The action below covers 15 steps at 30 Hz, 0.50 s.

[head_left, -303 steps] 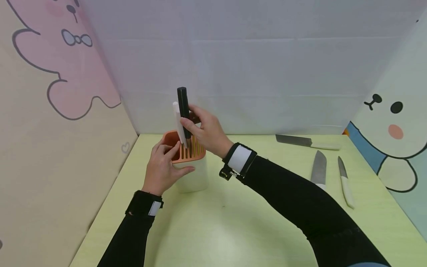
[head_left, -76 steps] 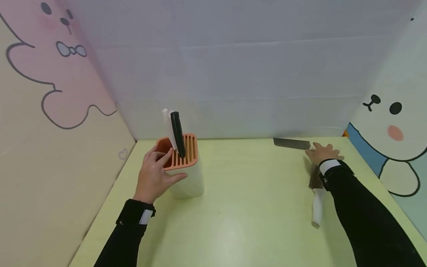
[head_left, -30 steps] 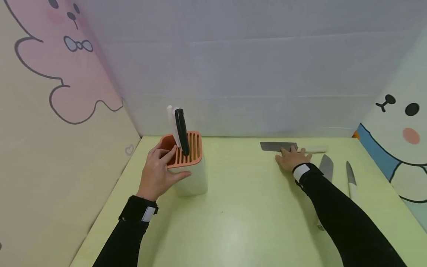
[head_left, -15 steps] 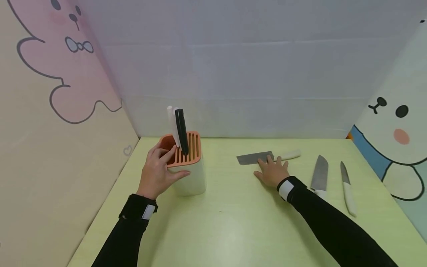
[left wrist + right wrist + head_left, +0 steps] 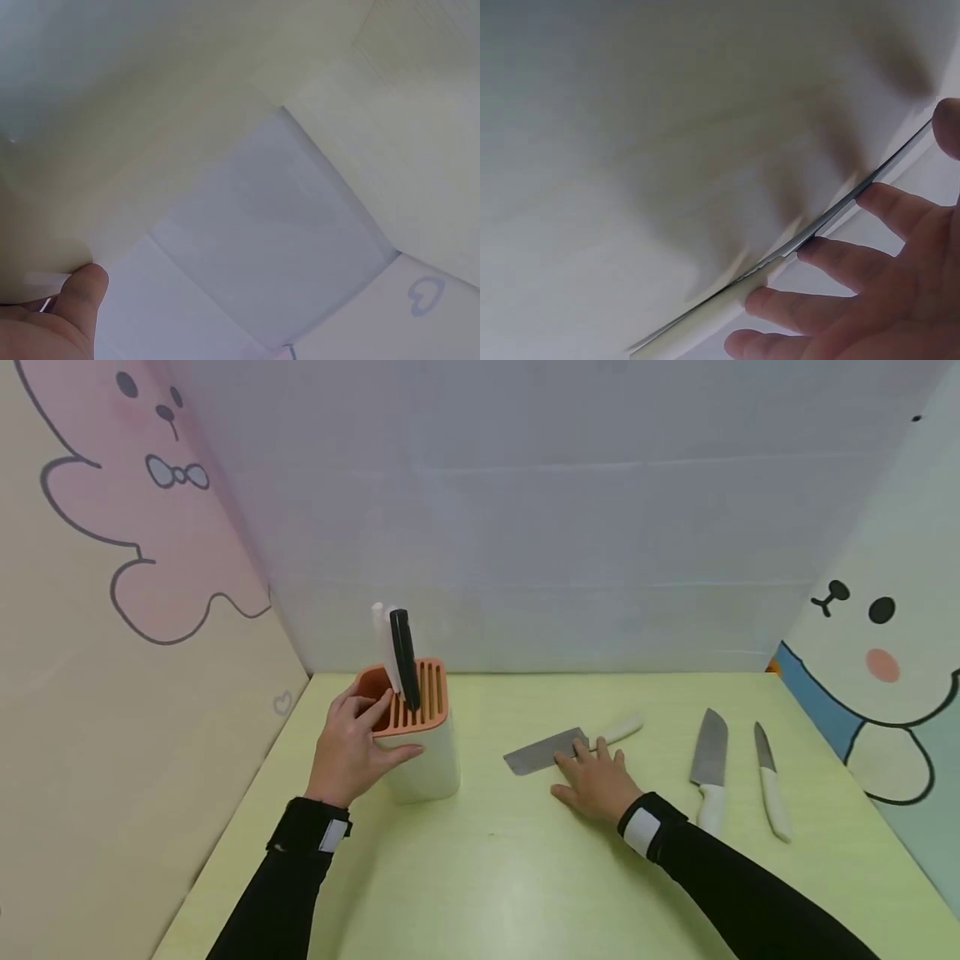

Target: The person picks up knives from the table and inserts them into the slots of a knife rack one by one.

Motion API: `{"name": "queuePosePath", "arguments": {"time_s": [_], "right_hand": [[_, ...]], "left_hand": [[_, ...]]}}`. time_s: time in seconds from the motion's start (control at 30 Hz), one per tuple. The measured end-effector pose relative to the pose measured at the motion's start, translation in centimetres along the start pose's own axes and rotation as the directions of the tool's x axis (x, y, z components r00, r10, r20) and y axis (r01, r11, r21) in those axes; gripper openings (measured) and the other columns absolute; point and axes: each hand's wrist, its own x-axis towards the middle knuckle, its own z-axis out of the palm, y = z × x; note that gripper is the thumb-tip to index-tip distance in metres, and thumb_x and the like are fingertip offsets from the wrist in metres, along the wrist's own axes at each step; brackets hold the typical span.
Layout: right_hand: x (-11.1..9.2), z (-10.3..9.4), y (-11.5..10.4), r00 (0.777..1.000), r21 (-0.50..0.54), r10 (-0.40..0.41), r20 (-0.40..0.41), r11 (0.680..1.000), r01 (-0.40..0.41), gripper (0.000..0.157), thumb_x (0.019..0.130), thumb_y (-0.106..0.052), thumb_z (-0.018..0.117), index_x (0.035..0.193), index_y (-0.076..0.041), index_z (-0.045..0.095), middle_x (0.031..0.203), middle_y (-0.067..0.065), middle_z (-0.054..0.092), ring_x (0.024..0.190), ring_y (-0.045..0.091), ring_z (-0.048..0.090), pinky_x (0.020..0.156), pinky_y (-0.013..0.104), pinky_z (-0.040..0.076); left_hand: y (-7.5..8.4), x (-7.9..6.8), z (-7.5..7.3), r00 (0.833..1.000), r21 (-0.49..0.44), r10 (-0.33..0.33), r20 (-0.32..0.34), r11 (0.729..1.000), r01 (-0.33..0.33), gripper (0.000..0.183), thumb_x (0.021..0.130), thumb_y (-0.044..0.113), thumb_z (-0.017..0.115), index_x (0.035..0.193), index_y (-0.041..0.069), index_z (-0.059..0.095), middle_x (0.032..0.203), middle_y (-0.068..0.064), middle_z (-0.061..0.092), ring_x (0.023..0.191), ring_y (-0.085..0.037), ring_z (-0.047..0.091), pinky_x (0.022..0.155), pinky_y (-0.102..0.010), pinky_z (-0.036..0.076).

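Right hand (image 5: 596, 781), fingers splayed, touches broad knife (image 5: 546, 754) lying aslant, its blade toward knife block (image 5: 427, 762) gripped by left hand (image 5: 348, 750).

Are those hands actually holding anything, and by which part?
The left hand holds the knife block by its upper left corner, thumb against the front. The right hand grips nothing: its spread fingers only touch the cleaver near where blade meets handle.

Pale yellow-green wooden tabletop (image 5: 510, 893) gives passage between the black-sleeved arms (image 5: 270, 893) — farther, a white, orange-topped boxy knife block (image 5: 423, 768) obstructs left, a white-handled steel cleaver (image 5: 536, 758) middle, two white-handled steel knives (image 5: 710, 756) right.
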Motion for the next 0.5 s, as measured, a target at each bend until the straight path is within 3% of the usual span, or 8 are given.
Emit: {"name": "queuePosePath", "arguments": {"time_s": [0.27,0.37,0.5], "right_hand": [[-0.4,0.4,-0.8,1.000,-0.010,-0.021,-0.022,1.000,0.021,0.059,0.092,-0.055,0.050,0.136,-0.016,0.048,0.140,0.024,0.040,0.122,0.058,0.030,0.089,0.075,0.033],[-0.8,0.5,-0.9,0.999,-0.020,-0.026,-0.032,0.999,0.025,0.059,0.092,-0.054,0.050,0.136,-0.015,0.049,0.139,0.024,0.041,0.121,0.058,0.031,0.088,0.074,0.034],[-1.0,0.3,-0.8,0.999,-0.023,-0.028,-0.045,0.999,0.027,0.059,0.092,-0.054,0.051,0.136,-0.015,0.048,0.139,0.024,0.041,0.121,0.058,0.031,0.087,0.075,0.034]], "left_hand": [[-0.3,-0.5,0.2,0.994,0.022,0.071,-0.083,0.997,-0.070,0.096,0.056,0.054,0.085,0.130,0.003,0.053,0.117,-0.019,0.054,0.127,-0.038,0.034,0.096,-0.055,0.042],[0.1,-1.1,0.3,0.981,0.080,0.116,-0.153,0.991,-0.105,0.092,0.056,0.053,0.085,0.127,0.001,0.056,0.114,-0.021,0.056,0.125,-0.040,0.037,0.096,-0.055,0.042],[1.4,-1.9,0.6,0.952,0.157,0.199,-0.234,0.974,-0.165,0.080,0.063,0.045,0.083,0.125,0.001,0.057,0.113,-0.022,0.056,0.120,-0.040,0.042,0.095,-0.054,0.044]]}}
